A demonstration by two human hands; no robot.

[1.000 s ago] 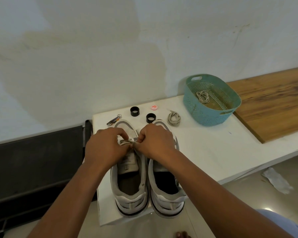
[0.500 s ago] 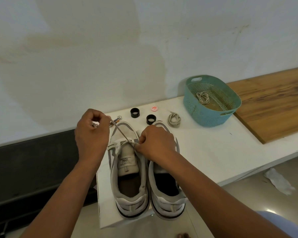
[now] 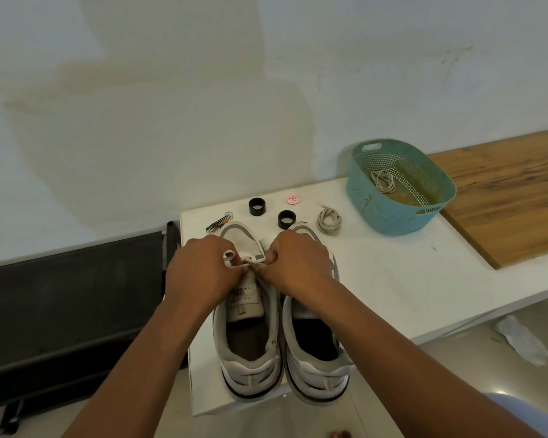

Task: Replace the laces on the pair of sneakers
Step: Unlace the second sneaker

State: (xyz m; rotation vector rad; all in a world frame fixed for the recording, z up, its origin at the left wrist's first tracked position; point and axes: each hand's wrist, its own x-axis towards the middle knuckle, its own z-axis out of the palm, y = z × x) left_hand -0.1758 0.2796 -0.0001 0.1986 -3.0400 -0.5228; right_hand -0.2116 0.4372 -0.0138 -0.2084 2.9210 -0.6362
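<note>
Two grey-and-white sneakers stand side by side on the white table (image 3: 377, 279), heels toward me. The left sneaker (image 3: 249, 352) has its tongue folded back. The right sneaker (image 3: 317, 358) lies partly under my right arm. My left hand (image 3: 200, 273) and my right hand (image 3: 295, 263) meet over the left sneaker's eyelets, and both pinch its beige lace (image 3: 250, 262) between them. A coiled spare lace (image 3: 329, 220) lies on the table behind the shoes. Another coiled lace (image 3: 382, 181) sits inside the teal basket (image 3: 393, 216).
Two black rings (image 3: 257, 206) (image 3: 286, 219), a red-and-white cap (image 3: 293, 199) and a small metal clip tool (image 3: 218, 223) lie behind the shoes. A wooden board (image 3: 513, 191) lies at the right. A black bench (image 3: 67, 295) is left of the table. Crumpled paper (image 3: 522, 339) lies on the floor.
Half a second ago my left hand was raised to the left, drawing the lace out taut. It has come back down to the eyelets beside my right hand, which stayed in place.
</note>
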